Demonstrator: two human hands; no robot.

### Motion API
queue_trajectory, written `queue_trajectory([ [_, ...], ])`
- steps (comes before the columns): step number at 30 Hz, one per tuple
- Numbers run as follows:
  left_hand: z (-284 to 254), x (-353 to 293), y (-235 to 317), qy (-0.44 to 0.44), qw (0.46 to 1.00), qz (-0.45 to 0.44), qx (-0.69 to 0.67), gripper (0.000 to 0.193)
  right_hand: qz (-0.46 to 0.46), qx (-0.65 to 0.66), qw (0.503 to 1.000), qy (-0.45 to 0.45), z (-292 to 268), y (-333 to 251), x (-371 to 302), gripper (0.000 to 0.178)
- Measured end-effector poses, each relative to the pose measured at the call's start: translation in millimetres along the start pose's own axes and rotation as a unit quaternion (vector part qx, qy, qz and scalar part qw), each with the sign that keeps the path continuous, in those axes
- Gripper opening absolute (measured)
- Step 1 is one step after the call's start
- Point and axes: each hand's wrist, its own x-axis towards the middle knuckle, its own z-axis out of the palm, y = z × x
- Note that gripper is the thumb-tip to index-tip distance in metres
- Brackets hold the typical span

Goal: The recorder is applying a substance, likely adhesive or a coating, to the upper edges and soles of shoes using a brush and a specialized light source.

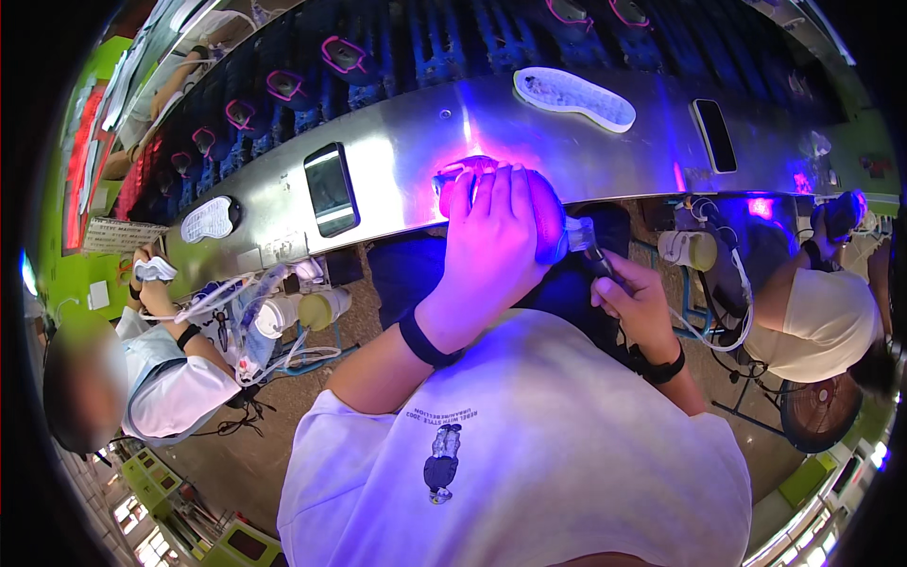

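Observation:
My left hand lies over a shoe upper at the near edge of the metal bench, fingers wrapped across its top and pressing it down. Purple and pink light washes over the shoe, so its true colour is hard to judge. In my right hand is the dark handle of a brush. Its pale, wide head meets the right end of the shoe. The shoe's underside and part of its far end are hidden by my left hand.
A white shoe sole lies beyond my hands, between one phone and another phone. Another sole lies further left. Behind the bench runs a dark conveyor with pink-rimmed pieces. Co-workers sit left and right, beside pots and hoses.

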Motion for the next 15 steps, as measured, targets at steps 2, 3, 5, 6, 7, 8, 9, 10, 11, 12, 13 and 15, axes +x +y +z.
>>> queue_trajectory([
  [2,3,6,1,0.001,1.0,-0.006,-0.001,0.076,0.007,-0.002,1.0,0.021,4,-2,-4,0.045],
  [3,5,8,1,0.01,1.0,-0.007,0.013,0.078,-0.022,0.007,0.999,0.047,9,-2,-5,0.045],
  [5,8,15,2,0.019,1.0,-0.005,0.016,0.079,-0.047,0.01,0.995,0.083,14,-6,-7,0.044],
  [6,7,20,2,0.0,1.0,-0.017,0.006,0.08,-0.074,-0.043,0.99,0.113,15,-8,-6,0.043],
  [7,6,24,2,-0.02,0.999,-0.028,-0.003,0.081,-0.101,-0.095,0.98,0.142,15,-10,-5,0.042],
  [8,6,27,2,-0.021,0.999,-0.025,-0.009,0.081,-0.098,-0.098,0.979,0.147,13,-13,-4,0.042],
  [9,6,31,2,-0.02,0.999,-0.021,-0.014,0.081,-0.126,-0.155,0.966,0.168,11,-18,-2,0.041],
  [10,6,33,0,-0.019,0.999,-0.018,-0.019,0.081,-0.152,-0.214,0.947,0.185,10,-25,-1,0.04],
  [11,7,35,-1,-0.017,0.999,-0.019,-0.022,0.081,-0.151,-0.217,0.946,0.186,9,-36,-1,0.04],
  [12,8,36,-3,-0.009,0.999,-0.024,-0.029,0.08,-0.145,-0.253,0.939,0.18,9,-51,0,0.04],
  [13,9,38,-5,-0.001,0.999,-0.029,-0.037,0.078,-0.138,-0.291,0.93,0.176,8,-60,1,0.041],
  [15,9,43,-10,-0.014,0.997,-0.044,-0.068,0.081,-0.164,-0.32,0.917,0.174,4,-67,9,0.041],
])
